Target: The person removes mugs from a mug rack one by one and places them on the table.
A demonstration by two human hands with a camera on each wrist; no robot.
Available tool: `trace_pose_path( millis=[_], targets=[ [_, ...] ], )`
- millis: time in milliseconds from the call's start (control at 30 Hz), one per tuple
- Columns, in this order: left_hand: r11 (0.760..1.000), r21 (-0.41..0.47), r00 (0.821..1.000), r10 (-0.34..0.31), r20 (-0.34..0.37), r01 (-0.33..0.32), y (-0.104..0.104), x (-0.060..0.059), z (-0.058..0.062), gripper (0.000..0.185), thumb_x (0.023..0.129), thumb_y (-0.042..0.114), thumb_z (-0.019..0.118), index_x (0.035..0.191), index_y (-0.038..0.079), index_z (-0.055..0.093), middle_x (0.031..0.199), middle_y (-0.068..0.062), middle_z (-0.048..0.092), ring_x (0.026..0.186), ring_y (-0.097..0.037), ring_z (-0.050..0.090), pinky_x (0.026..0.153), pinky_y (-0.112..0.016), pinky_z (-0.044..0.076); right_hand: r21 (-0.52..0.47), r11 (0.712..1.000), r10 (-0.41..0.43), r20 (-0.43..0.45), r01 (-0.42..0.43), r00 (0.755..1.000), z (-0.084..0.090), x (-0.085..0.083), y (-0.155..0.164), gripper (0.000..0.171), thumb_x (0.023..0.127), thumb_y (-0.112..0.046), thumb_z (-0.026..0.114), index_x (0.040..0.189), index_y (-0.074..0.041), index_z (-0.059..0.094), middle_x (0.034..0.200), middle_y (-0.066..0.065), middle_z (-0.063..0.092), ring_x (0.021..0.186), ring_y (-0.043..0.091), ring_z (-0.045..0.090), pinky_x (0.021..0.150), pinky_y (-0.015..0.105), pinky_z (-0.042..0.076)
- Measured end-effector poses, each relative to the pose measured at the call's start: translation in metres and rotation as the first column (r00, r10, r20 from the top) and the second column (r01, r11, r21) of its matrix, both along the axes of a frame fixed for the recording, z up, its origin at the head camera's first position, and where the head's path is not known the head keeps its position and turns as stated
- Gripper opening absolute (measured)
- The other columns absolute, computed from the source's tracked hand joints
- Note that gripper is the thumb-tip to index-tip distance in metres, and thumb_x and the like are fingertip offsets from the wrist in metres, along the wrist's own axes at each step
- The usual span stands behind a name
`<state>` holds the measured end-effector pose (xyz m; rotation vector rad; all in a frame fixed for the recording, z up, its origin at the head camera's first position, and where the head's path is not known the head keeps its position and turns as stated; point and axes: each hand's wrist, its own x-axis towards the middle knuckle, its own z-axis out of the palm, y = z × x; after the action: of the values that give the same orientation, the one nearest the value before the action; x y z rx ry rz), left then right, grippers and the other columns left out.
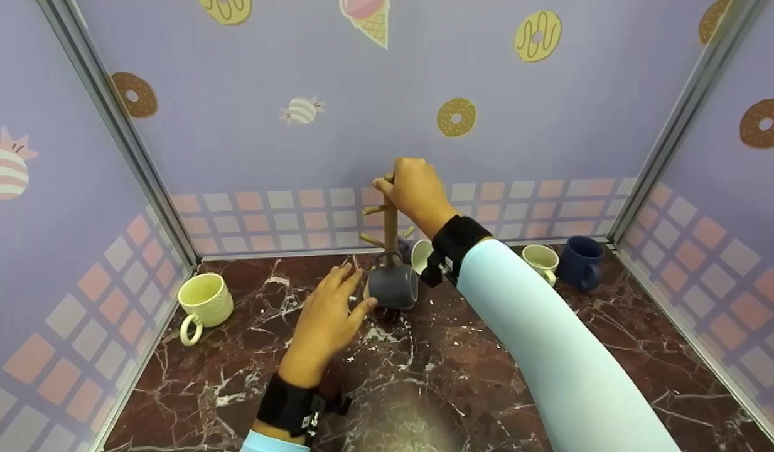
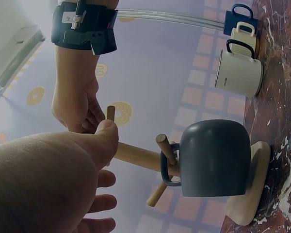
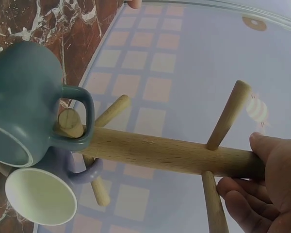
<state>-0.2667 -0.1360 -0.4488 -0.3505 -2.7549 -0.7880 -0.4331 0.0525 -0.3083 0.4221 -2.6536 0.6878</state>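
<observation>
A wooden mug tree [image 1: 391, 226] stands upright on the counter. My right hand [image 1: 418, 191] grips the top of its post, fingers curled round the wood [image 3: 252, 162]. A dark grey mug [image 2: 216, 158] hangs by its handle from a lower peg. Behind it, a purple mug with a pale inside [image 3: 41, 196] hangs from another peg. My left hand [image 1: 329, 314] is to the left of the grey mug, fingers extended and holding nothing. In the head view its thumb reaches the mug's edge; the left wrist view shows the palm beside the post.
A pale yellow mug [image 1: 206, 301] stands at the left by the wall. Towards the back right are a cream mug [image 1: 540, 260] and a navy mug [image 1: 581, 260]. A white mug with a black handle [image 2: 240, 73] shows in the left wrist view. Patterned walls [image 1: 267, 150] enclose the marbled counter [image 1: 267, 376].
</observation>
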Motion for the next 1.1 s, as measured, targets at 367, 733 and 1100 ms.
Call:
trace_pose_path(
  millis=[367,733,1100],
  targets=[
    [1.0,-0.007,1.0,0.0,0.031,0.0,0.001,0.001,0.0,0.072,0.111,0.051,0.069,0.17,0.013,0.053,0.185,-0.013,0.038,0.172,-0.042,0.035,0.134,-0.079,0.03,-0.022,0.999,-0.042,0.017,0.043,0.999,-0.003,0.0,-0.005,0.041,0.11,-0.047,0.076,0.096,-0.009,0.073,0.089,0.007,0.075,0.079,0.024,0.074,0.068,0.037,0.058],
    [1.0,-0.005,0.999,0.002,0.043,-0.002,0.001,0.0,-0.001,0.071,0.111,0.051,0.069,0.169,0.012,0.054,0.185,-0.012,0.039,0.172,-0.042,0.035,0.135,-0.078,0.03,-0.042,0.998,-0.036,0.022,0.037,0.999,-0.005,0.004,-0.003,0.041,0.112,-0.048,0.073,0.106,-0.007,0.073,0.097,0.01,0.076,0.084,0.027,0.076,0.073,0.038,0.061],
    [1.0,0.003,0.999,0.013,0.044,-0.013,-0.003,-0.006,-0.006,0.069,0.112,0.047,0.068,0.168,0.01,0.054,0.182,-0.016,0.042,0.169,-0.045,0.04,0.136,-0.074,0.032,-0.134,0.987,0.066,-0.175,-0.09,0.982,-0.024,0.031,0.021,0.032,0.114,-0.031,0.072,0.122,0.0,0.074,0.11,0.02,0.081,0.096,0.036,0.078,0.085,0.046,0.068]
  ],
)
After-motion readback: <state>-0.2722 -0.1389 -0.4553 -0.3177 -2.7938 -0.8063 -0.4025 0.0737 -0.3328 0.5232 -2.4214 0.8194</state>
